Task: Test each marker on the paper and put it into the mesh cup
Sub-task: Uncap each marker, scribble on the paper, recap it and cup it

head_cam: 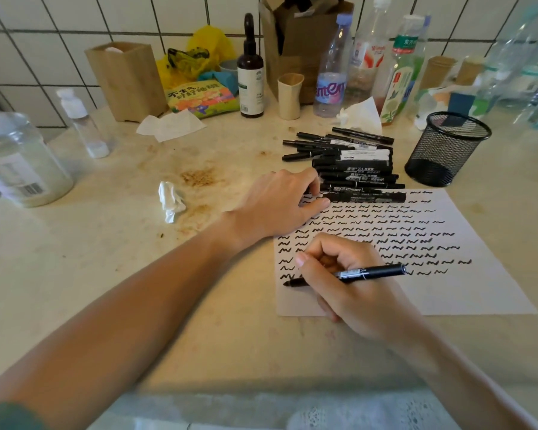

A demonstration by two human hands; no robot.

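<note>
Black ink squiggles already fill most of the white sheet of paper [485, 293], row upon row, which suggests many tests are done and only the lower margin is left for new marks. The right hand [351, 283] is curled in a writing grip round a slim black marker with a white label [370, 272], thumb and fingers pinching the barrel low down so the tip meets the paper at the start of the bottom row, beside the left edge; the barrel tilts back to the right over the knuckles, as a pen does mid-stroke. The left hand [280, 203] lies palm down at the sheet's upper left corner, fingers bent with their tips pressing down, probably to keep the paper from sliding under the stroke; whether it also touches the nearest marker of the heap I cannot tell. That heap of black markers [351, 169] is stacked lengthwise just beyond the paper's top edge, within easy reach. The black wire mesh cup [448, 147] stands upright to the right of the heap, near the paper's far corner, and looks empty, so by my reading the marker in hand goes there next. All rests on a stained beige tabletop [137, 274]
</note>
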